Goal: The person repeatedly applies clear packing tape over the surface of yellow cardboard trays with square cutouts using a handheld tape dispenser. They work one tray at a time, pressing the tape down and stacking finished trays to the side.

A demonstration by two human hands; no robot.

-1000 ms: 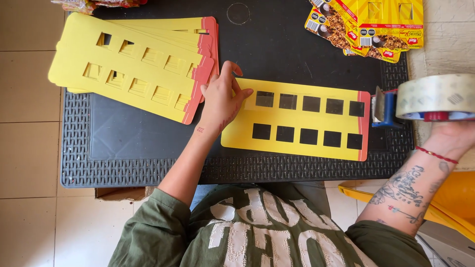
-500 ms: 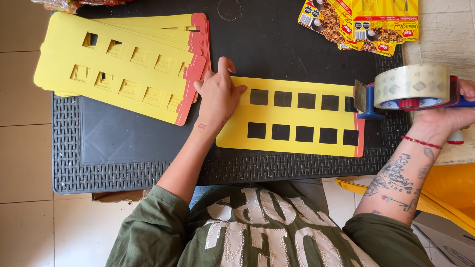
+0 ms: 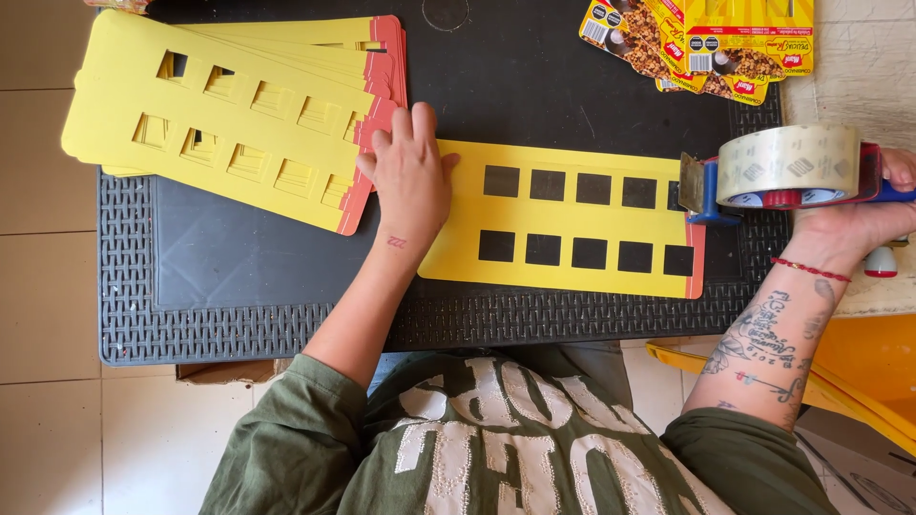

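- head view: left hand (image 3: 410,181) flat, fingers together, pressing left end of yellow card sheet (image 3: 572,219) lying on black mat (image 3: 239,267)
- right hand (image 3: 863,215) wrapped on tape dispenser (image 3: 792,172) at sheet's right edge
- card stack (image 3: 239,114) upper left

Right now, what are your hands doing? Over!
Left hand flat on yellow card. Right hand gripping tape dispenser at card's right end. Card stack lies left.

I see bare black rubber mat (image 3: 534,86) open between stacked yellow punched cardboard sheets (image 3: 229,124) and yellow snack boxes (image 3: 706,43). Near strip below flat yellow punched card (image 3: 572,219) open. Clear tape dispenser (image 3: 787,172) blocks card's right end.
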